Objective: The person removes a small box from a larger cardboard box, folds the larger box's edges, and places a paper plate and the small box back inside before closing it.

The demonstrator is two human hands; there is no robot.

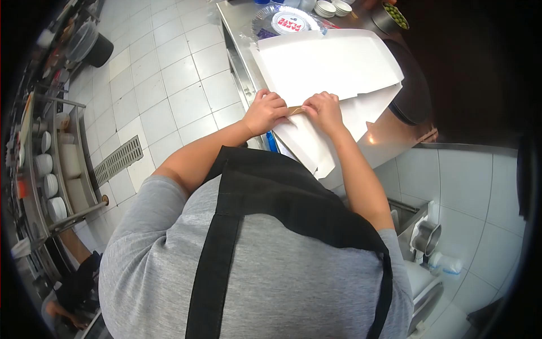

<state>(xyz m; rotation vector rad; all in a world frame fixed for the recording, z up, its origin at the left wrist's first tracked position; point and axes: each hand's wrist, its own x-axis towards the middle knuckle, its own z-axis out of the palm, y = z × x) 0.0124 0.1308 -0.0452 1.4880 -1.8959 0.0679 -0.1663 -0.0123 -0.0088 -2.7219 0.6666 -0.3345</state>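
A large white cardboard box [330, 62] lies unfolded on the metal counter, its broad panel facing up and other panels bent at angles. My left hand [266, 113] is closed on the near left edge of the box, fingers curled over it. Close beside it, my right hand [324, 112] pinches the same edge. Between the two hands a small brown flap [296, 110] of the cardboard shows. One white side panel hangs toward my apron below the hands. My fingertips are partly hidden behind the cardboard.
A pack of paper plates [291, 22] in clear wrap lies past the box, near small stacked white cups [325, 8]. A metal container of green fruit [395, 16] stands at the far right. Left are a tiled floor, a drain grate [118, 160] and a shelf of bowls [49, 186].
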